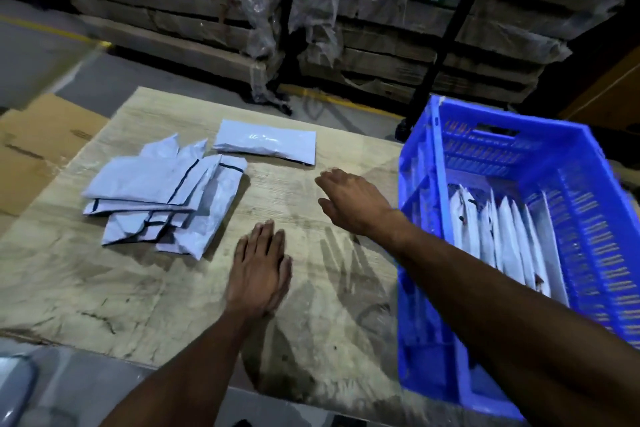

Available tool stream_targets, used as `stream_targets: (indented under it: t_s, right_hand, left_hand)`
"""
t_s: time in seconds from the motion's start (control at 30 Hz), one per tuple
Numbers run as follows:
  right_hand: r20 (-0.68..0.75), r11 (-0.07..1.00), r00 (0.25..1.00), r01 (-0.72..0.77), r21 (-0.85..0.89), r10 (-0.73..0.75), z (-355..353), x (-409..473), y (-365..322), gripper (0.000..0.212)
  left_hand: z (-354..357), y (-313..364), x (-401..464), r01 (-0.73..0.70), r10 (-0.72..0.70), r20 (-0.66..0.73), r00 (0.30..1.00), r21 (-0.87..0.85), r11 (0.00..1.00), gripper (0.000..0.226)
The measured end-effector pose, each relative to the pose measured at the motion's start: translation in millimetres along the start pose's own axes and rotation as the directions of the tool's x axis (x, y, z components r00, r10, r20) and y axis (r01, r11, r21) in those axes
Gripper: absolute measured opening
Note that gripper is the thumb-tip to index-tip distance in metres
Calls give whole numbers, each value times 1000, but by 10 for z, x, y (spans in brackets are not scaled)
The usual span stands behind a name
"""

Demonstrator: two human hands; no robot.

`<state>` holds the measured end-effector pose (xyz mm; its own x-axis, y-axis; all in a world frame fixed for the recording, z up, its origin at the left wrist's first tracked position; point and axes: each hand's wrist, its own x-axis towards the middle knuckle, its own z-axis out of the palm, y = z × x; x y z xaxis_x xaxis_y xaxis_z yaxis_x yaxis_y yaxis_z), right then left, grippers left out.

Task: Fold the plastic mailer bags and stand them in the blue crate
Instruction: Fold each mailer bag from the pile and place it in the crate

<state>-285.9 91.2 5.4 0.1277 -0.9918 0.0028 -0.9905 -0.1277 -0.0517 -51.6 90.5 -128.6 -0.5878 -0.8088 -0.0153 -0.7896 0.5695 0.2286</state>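
The left hand lies flat, palm down, on the pale wood-grain worktop, fingers straight and close together, holding nothing. The left forearm runs back toward the lower edge of the view. The right hand is stretched forward above the worktop, palm down, fingers extended and relaxed, empty; its forearm crosses in front of the blue perforated plastic crate. A loose pile of pale grey plastic mailer bags lies on the worktop to the left of both hands. One folded grey mailer bag lies flat beyond the right hand. Folded white mailer bags stand on edge in a row inside the crate.
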Motion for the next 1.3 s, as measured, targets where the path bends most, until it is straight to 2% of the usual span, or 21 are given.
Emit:
stream_targets:
  t_s: [0.23, 0.37, 0.63, 0.83, 1.0, 1.3]
  right_hand:
    - [39, 999, 999, 17, -31, -16, 623, 521, -131, 47]
    - [58, 999, 998, -28, -43, 31, 816, 859, -169, 54]
    - [16, 996, 996, -88, 6, 88, 954, 1501, -177, 59]
    - [64, 990, 991, -124, 61, 120, 1024, 1747, -96, 62]
    - [58, 986, 989, -139, 97, 134, 1043, 1681, -21, 54]
    - [-95, 965, 968, -217, 143, 232, 1288, 821, -159, 55]
  left_hand:
    - [47, 1, -1, 62, -68, -140, 988, -48, 997, 52]
    - [55, 4, 13, 92, -97, -108, 989, -45, 995, 53]
    - [88, -11, 17, 101, -105, -133, 985, -41, 994, 52]
    - [93, -13, 32, 101, -108, -137, 985, -58, 993, 53]
    - [76, 1, 23, 110, -115, -137, 984, -42, 993, 52]
    - [100, -12, 14, 115, -123, -142, 982, -61, 991, 56]
